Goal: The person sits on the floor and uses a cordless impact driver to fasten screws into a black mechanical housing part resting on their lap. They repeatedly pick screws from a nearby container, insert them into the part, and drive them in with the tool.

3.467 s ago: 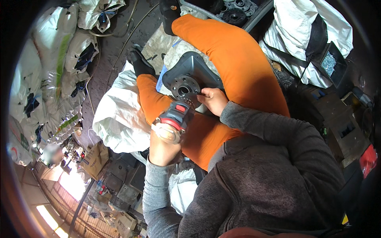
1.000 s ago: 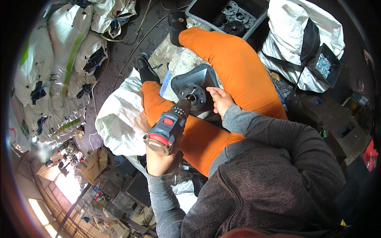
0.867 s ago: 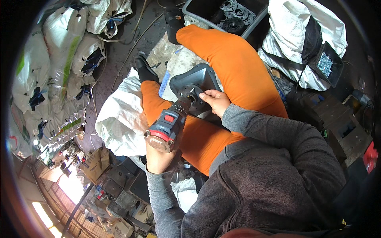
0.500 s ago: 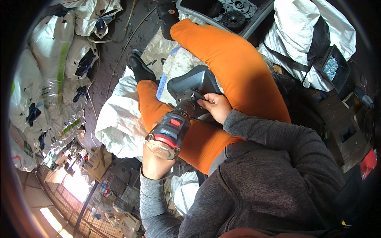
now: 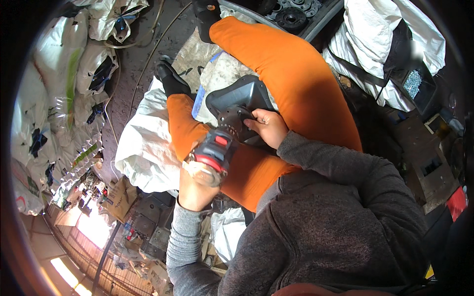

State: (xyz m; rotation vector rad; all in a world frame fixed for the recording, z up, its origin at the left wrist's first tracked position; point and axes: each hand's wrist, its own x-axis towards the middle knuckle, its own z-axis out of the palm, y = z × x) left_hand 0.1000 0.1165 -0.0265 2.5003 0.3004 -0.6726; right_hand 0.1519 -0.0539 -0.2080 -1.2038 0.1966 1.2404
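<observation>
My left hand (image 5: 193, 193) is wrapped around a cordless drill (image 5: 214, 149), grey with red parts and blurred by motion. Its fingers are mostly hidden below the tool. The chuck end points at a dark round flange (image 5: 234, 117) with small holes; whether they touch, I cannot tell. My right hand (image 5: 269, 127) pinches the flange's right edge between thumb and fingers. Just beyond lies a black funnel-shaped part (image 5: 244, 91) with a wide rim, between my orange-clad legs. It partly sits behind the flange.
White sacks (image 5: 54, 64) line the left side, with a cable (image 5: 148, 64) on the floor nearby. A dark bin (image 5: 323, 22) at the top holds round black parts. On the right, a black tray (image 5: 419, 91) of small screws stands beside a large white bag (image 5: 363, 64).
The drill has shifted and tilted slightly, exposing more of the flange's face. My right hand keeps its pinch on the flange edge. The whole view has moved a little.
</observation>
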